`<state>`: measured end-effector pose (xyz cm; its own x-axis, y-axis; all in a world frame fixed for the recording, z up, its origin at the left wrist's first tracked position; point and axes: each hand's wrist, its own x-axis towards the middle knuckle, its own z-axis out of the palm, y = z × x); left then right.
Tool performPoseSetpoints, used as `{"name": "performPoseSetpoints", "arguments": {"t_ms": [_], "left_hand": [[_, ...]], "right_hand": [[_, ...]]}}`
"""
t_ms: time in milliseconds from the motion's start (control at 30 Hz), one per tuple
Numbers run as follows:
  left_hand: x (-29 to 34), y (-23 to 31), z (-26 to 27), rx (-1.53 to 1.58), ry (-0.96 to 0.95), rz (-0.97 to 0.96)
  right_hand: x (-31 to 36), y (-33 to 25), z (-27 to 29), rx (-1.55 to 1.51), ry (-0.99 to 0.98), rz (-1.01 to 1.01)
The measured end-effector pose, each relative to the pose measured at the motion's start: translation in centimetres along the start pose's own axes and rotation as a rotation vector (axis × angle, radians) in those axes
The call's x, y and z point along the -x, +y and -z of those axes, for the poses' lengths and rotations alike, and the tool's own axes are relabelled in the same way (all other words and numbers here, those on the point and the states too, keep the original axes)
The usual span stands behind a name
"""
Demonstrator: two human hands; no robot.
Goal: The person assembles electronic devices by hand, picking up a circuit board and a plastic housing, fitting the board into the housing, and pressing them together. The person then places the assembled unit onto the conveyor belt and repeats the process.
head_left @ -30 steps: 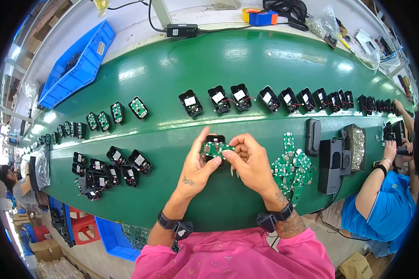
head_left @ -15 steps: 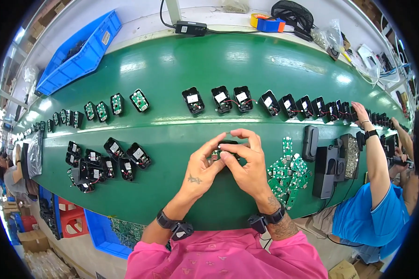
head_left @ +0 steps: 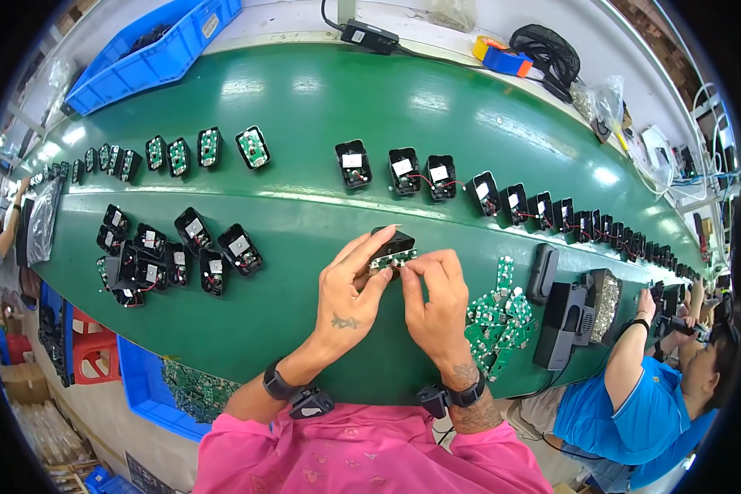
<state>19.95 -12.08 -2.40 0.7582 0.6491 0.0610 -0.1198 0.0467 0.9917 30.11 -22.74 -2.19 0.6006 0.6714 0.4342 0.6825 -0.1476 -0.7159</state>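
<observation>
- long green conveyor belt (head_left: 321, 107) curves across the whole view, glossy, with light glare on it.
- blue plastic crate (head_left: 152, 53) sits beyond the belt's far edge at upper left; a second blue bin of green circuit boards (head_left: 177, 387) stands below the near edge, left of the person's left forearm.
- a co-worker in a blue shirt (head_left: 634, 412) sits at lower right, one arm reaching up to the belt.
- row of open black plastic housings with white labels and thin wires (head_left: 486, 198) runs along the belt's middle toward the right; a looser cluster of the same black housings (head_left: 173, 255) lies well left of the hands.
- boxy black device (head_left: 564, 325) stands at right, just beside a heap of small green circuit boards (head_left: 494, 321) near the right hand.
- left hand (head_left: 350, 296) closes over a small black plastic housing (head_left: 391, 241) from its left, fingers curled, thumb and forefinger gripping it.
- right hand (head_left: 436, 300) pinches the same piece from its right, fingertips closed on its lower edge.
- the housing is held just above the belt, centre view, between both hands; a narrow green circuit board strip (head_left: 393, 260) shows along its near side, touching it.
- black wristbands (head_left: 281, 387) on both wrists.
</observation>
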Motion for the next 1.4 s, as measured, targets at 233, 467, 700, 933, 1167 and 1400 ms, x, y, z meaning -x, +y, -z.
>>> {"name": "performPoseSetpoints", "arguments": {"t_ms": [233,467,700,933,1167,1400], "left_hand": [[-0.2,0.4,0.5,-0.206,-0.049,-0.081],[-0.7,0.8,0.9,-0.406,-0.133,-0.163],[-0.2,0.3,0.2,-0.484,-0.105,-0.181],[-0.1,-0.2,-0.8,-0.181,-0.015,0.029],[-0.3,0.2,-0.7,0.082,-0.099,0.152],[-0.5,-0.9,-0.7,-0.163,-0.066,-0.1]], "right_hand": [[-0.4,0.3,0.6,-0.041,-0.108,0.072],[-0.2,1.0,1.1,-0.082,-0.17,0.052],[-0.2,1.0,0.8,-0.039,-0.171,0.063],[0.1,0.8,0.8,0.03,-0.075,0.049],[-0.2,1.1,1.9,-0.279,-0.11,-0.383],[0.6,0.5,0.9,-0.373,0.006,-0.058]]}}
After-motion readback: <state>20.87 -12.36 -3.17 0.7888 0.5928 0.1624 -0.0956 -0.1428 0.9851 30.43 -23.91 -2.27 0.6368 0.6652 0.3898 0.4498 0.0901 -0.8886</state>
